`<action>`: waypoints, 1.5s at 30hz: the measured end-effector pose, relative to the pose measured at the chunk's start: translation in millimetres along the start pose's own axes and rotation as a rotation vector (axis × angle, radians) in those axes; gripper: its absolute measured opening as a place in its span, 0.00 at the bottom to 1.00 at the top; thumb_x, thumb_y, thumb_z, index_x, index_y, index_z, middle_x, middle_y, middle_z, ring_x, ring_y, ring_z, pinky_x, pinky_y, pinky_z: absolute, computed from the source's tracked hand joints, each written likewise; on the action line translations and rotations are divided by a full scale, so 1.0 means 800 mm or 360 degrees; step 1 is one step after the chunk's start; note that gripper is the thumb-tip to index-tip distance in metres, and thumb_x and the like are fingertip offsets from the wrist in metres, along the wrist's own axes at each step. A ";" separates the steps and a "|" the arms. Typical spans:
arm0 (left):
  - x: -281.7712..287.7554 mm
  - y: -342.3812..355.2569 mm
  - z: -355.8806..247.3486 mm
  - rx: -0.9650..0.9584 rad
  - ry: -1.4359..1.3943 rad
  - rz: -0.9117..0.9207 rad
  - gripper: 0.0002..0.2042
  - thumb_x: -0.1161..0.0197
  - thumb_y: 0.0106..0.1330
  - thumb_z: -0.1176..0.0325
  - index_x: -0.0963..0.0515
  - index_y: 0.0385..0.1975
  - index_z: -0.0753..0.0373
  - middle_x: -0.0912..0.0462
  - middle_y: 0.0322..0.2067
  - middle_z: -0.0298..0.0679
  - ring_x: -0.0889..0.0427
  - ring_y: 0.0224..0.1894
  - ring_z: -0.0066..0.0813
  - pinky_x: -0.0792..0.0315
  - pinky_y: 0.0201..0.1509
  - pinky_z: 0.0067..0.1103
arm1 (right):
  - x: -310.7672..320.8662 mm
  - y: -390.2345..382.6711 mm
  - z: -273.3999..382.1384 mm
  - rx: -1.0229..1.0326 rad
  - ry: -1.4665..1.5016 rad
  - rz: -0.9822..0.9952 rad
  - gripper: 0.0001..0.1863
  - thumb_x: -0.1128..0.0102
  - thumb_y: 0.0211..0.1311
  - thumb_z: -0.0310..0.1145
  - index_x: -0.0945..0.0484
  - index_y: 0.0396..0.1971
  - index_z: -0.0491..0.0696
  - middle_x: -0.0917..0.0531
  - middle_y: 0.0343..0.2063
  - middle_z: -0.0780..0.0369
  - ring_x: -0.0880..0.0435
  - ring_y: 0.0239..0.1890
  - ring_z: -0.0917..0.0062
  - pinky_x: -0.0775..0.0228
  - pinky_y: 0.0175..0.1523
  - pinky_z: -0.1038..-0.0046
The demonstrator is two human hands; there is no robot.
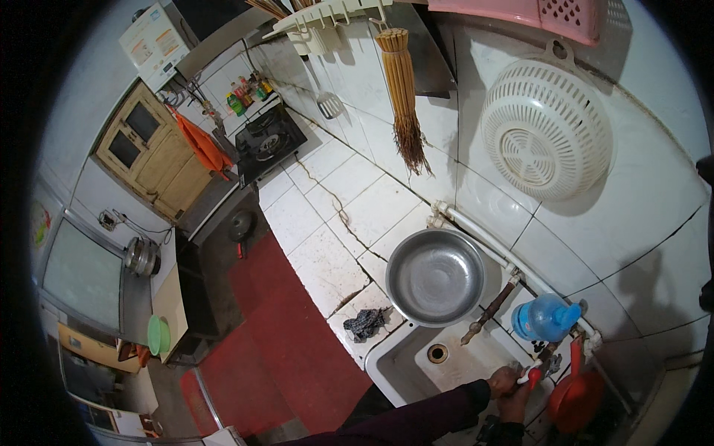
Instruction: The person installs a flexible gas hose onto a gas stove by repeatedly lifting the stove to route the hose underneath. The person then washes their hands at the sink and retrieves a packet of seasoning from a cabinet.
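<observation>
My left hand (503, 380) and my right hand (512, 406) are close together over the right end of the white sink (405, 383). They are beside a tap with a red and white handle (532, 376). The left hand's fingers look curled, and whatever they may hold is hidden. The right hand's fingers are mostly hidden by the left hand and the tap; a dark band circles that wrist. A second, rusty tap (487, 312) reaches over the basin near the drain (437, 353). No running water can be made out.
A metal basin (435, 275) sits on the tiled counter by the sink, near a dark crumpled cloth (364, 324). A blue plastic bottle (547, 318) and a red plastic scoop (575, 398) are beside the taps. On the wall hang a white colander (547, 130) and a bundled-stick brush (401, 89).
</observation>
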State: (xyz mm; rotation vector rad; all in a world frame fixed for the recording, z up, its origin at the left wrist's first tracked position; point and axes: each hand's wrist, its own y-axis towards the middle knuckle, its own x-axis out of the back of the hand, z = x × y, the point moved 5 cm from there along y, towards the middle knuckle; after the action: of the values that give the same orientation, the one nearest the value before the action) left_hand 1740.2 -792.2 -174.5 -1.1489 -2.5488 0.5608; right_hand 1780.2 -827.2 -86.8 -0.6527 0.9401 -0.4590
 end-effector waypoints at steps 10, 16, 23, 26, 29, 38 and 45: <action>0.006 -0.005 -0.019 -0.0197 0.0016 -0.0144 0.16 0.37 0.65 0.75 0.21 0.54 0.65 0.17 0.49 0.51 0.18 0.51 0.44 0.25 0.52 0.37 | 0.052 0.017 -0.008 0.0038 -0.0199 -0.0160 0.27 0.55 0.76 0.56 0.26 0.55 0.48 0.19 0.44 0.61 0.18 0.48 0.68 0.23 0.53 0.61; 0.041 -0.043 -0.060 0.0054 -0.0098 -0.0409 0.10 0.38 0.67 0.70 0.18 0.46 0.64 0.15 0.42 0.55 0.16 0.46 0.55 0.24 0.51 0.42 | 0.062 0.030 -0.015 0.0238 -0.0158 -0.0385 0.28 0.54 0.76 0.58 0.28 0.60 0.49 0.19 0.46 0.60 0.18 0.45 0.68 0.23 0.48 0.58; 0.023 -0.037 -0.063 -0.0164 0.0375 -0.0276 0.18 0.36 0.67 0.61 0.21 0.52 0.66 0.18 0.47 0.60 0.18 0.50 0.58 0.25 0.52 0.45 | 0.032 0.003 -0.017 0.0040 0.0192 0.0042 0.25 0.53 0.76 0.56 0.23 0.53 0.50 0.19 0.46 0.61 0.18 0.50 0.67 0.24 0.53 0.62; 0.017 -0.023 -0.054 -0.0207 0.0212 -0.0272 0.20 0.35 0.66 0.62 0.23 0.54 0.66 0.19 0.48 0.60 0.19 0.51 0.58 0.26 0.53 0.44 | 0.054 0.014 -0.009 0.0225 -0.0218 -0.0201 0.25 0.53 0.76 0.56 0.23 0.54 0.51 0.19 0.44 0.61 0.18 0.49 0.68 0.24 0.53 0.64; 0.018 -0.010 -0.036 -0.0260 0.0127 -0.0172 0.21 0.36 0.65 0.64 0.24 0.55 0.67 0.19 0.50 0.59 0.20 0.54 0.58 0.26 0.54 0.41 | 0.054 0.027 -0.008 0.0255 -0.0289 -0.0074 0.26 0.53 0.76 0.57 0.23 0.54 0.50 0.19 0.43 0.61 0.18 0.47 0.67 0.24 0.53 0.64; 0.058 -0.040 -0.025 -0.0187 0.0406 -0.0414 0.13 0.37 0.64 0.61 0.16 0.44 0.59 0.17 0.49 0.51 0.18 0.47 0.51 0.24 0.53 0.41 | 0.066 0.037 -0.013 0.0277 -0.0524 -0.0129 0.21 0.53 0.79 0.47 0.22 0.47 0.44 0.19 0.40 0.61 0.18 0.41 0.71 0.23 0.45 0.65; 0.057 -0.056 -0.036 -0.0192 0.0447 -0.0032 0.21 0.38 0.71 0.59 0.24 0.60 0.61 0.19 0.55 0.45 0.19 0.54 0.46 0.23 0.55 0.43 | 0.095 0.040 -0.011 0.0011 -0.0837 -0.0253 0.15 0.49 0.79 0.41 0.21 0.43 0.44 0.19 0.36 0.64 0.19 0.37 0.77 0.26 0.39 0.69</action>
State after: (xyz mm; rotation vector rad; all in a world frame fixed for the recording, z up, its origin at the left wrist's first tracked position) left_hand 1694.2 -778.1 -123.8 -1.1495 -2.3743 0.2241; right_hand 1814.6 -853.7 -157.4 -0.7952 0.3906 -0.4020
